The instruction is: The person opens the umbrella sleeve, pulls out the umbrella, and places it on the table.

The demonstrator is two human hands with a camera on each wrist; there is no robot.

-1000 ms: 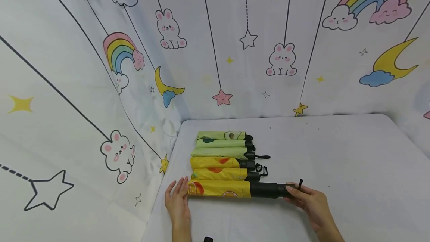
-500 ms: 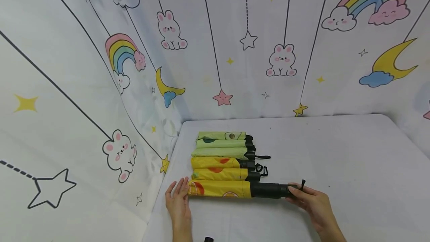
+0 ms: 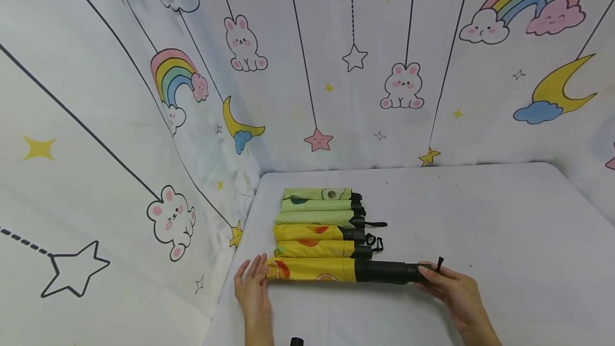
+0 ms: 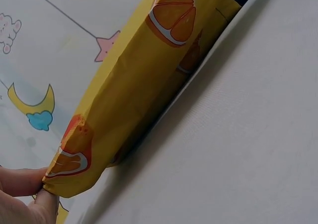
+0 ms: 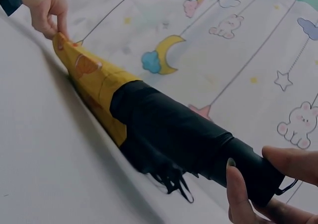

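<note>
A folded black umbrella (image 3: 380, 272) sticks part way out of a yellow sleeve (image 3: 312, 270) printed with orange slices. My left hand (image 3: 253, 292) pinches the sleeve's closed left end between thumb and fingers, as the left wrist view shows. At the other end, my right hand (image 3: 454, 292) grips the umbrella's black handle (image 5: 248, 170) between thumb and fingers. A small wrist loop (image 5: 287, 188) hangs off the handle end. In the right wrist view, dark straps (image 5: 174, 180) show beneath the umbrella.
Just behind lie two yellow sleeved umbrellas (image 3: 314, 249), side by side. Beyond them are three green sleeved umbrellas (image 3: 314, 205) with an avocado print. A black rounded end (image 3: 297, 341) shows at the bottom edge. White printed cloth (image 3: 288, 95) hangs behind the white table (image 3: 504, 228).
My right hand has moved to the right with the handle, and more black umbrella shows outside the sleeve. My left hand and the sleeve have shifted very slightly left.
</note>
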